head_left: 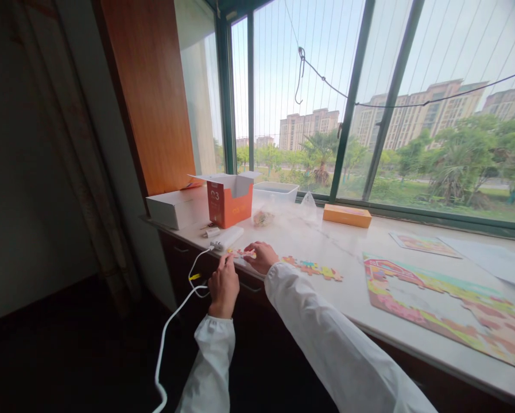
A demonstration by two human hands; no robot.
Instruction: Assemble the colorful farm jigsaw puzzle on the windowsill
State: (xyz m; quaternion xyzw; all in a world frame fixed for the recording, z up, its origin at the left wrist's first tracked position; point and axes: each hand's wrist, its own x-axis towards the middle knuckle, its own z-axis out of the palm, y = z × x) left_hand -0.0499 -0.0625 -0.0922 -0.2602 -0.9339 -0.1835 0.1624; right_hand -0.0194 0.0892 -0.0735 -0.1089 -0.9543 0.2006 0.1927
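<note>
A wide window point(309, 86) with green frames fills the far side, and below it runs a pale, smooth stone counter point(326, 252) with a dark cabinet beneath. On the counter's right lies a cardboard jigsaw board point(412, 298), flat and brightly printed, its middle bare and grey. Toward the far left stand a white box point(171, 209) and an open orange box point(229, 201), its flaps raised, with a clear plastic tub point(275, 191) just beside it. A joined strip of jigsaw pieces point(312, 268) lies just right of the hands.

Both white-sleeved arms reach forward over the counter's near edge, the left forearm steeper. The right hand point(261, 257) rests palm-down, its fingers point(251, 251) curled closed onto a small puzzle piece point(243, 252). The left hand point(223, 285) stands upright at the edge, its fingers point(228, 261) drawn together, though what they hold, if anything, cannot be told. A white cable point(171, 327) loops beside it, and open counter stretches right of the strip.
</note>
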